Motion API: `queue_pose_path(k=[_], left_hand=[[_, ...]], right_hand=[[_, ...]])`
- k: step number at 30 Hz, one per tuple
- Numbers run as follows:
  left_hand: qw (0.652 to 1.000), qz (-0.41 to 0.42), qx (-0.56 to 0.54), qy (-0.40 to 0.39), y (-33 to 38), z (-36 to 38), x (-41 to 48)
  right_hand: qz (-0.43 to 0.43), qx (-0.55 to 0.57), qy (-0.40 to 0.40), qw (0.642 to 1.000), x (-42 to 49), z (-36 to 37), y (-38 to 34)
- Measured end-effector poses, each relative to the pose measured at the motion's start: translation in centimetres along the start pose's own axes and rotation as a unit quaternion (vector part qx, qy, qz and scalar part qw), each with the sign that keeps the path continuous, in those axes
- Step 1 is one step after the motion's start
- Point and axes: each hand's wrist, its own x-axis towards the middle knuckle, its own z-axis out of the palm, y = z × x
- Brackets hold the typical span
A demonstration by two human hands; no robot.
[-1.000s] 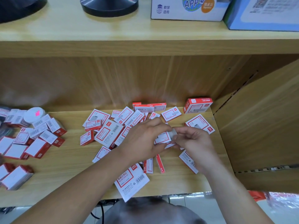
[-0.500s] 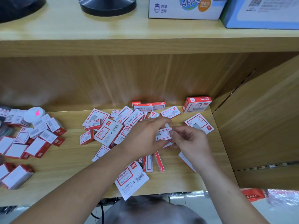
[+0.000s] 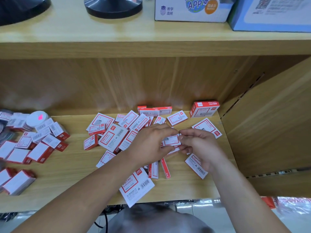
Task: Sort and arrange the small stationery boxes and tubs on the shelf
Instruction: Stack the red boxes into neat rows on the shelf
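The left hand [image 3: 151, 142] and right hand [image 3: 200, 145] meet above the pale wood-grain shelf [image 3: 70, 165], pinching one small flat red-and-white cardboard staple box [image 3: 171, 140] between them. Similar rectangular boxes [image 3: 112, 138] lie scattered around; a round white tub [image 3: 37, 117] sits far left.

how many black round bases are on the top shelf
2. One black round base sits at the far left, cut off by the frame; the other stands left of the white box. More may lie out of view.
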Motion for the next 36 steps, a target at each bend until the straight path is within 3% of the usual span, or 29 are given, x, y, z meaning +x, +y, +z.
queue_pose_path(k=[9, 16, 36], left_hand=[[1.000, 0.003, 0.011, -0.003, -0.2, -0.1, 0.1], [0.999, 0.008, 0.044, -0.013, -0.3, -0.1, 0.1], [0.998, -0.018, 0.062, -0.005, 0.5, -0.3, 0.3]], right_hand=[[0.062, 0.016, -0.049, 0.997, 0.7, -0.8, -0.8], [0.007, -0.033, -0.013, 0.999, 0.4, -0.3, -0.5], [0.017, -0.008, 0.045, 0.999, -0.4, 0.6, -0.7]])
